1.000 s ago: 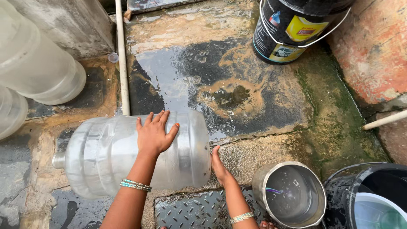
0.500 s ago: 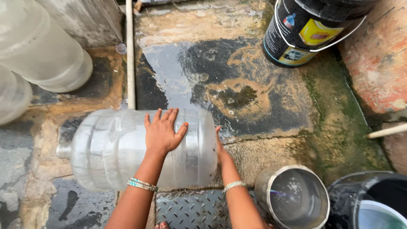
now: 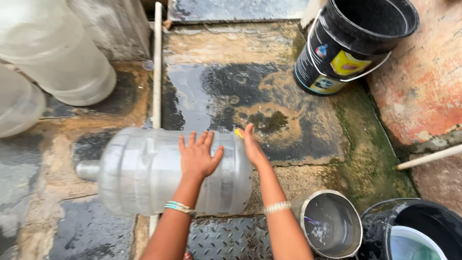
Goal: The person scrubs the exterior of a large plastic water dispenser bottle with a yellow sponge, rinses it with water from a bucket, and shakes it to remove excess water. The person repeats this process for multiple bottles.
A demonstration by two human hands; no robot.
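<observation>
A large clear plastic water jug (image 3: 163,171) lies on its side on the wet stone floor (image 3: 250,96), its narrow neck pointing left and its flat base to the right. The left hand (image 3: 198,156) rests palm-down on top of the jug near the base end, its fingers (image 3: 192,140) spread open and flat against the plastic, gripping nothing. The right hand (image 3: 251,144) presses against the jug's base, fingers held straight and together, open rather than curled; something small and yellow shows at its fingertips, too small to tell. Each wrist wears a bangle. A thin white pipe (image 3: 157,67) runs along the floor and passes under the jug. Near the right forearm stands a steel pot (image 3: 332,228) with water in it, and just beside that a black tub (image 3: 414,231). A black paint bucket (image 3: 353,41) stands well apart at the upper right, and two more clear jugs (image 3: 53,53) stand at the upper left.
</observation>
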